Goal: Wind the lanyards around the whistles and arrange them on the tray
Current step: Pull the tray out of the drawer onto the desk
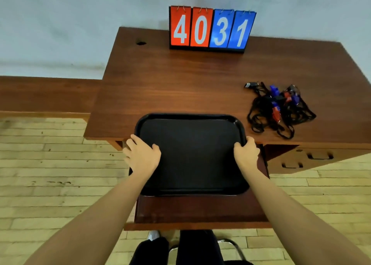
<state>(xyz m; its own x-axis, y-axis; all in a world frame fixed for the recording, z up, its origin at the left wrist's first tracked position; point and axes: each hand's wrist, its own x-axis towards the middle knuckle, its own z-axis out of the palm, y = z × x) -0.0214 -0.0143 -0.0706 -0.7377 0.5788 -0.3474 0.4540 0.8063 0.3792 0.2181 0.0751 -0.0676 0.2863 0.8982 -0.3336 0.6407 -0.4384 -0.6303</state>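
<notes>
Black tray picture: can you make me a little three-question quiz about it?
1. True or false: whistles already lie on the black plastic tray.
2. Which hand grips the tray's right edge: A) left hand B) right hand?
3. What number does the red and blue flip scoreboard show?

Key: 1 false, they lie tangled in the pile of whistles with black lanyards on the brown wooden desk; 2 B; 3 4031.

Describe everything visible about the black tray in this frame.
The black tray is a rounded-corner rectangle with a raised rim, seemingly matte plastic, and holds nothing. Its far part lies over the wooden desk's front edge; the near part overhangs the pulled-out drawer. The left hand holds its left rim, thumb on the inside, and the right hand grips its right rim.
</notes>
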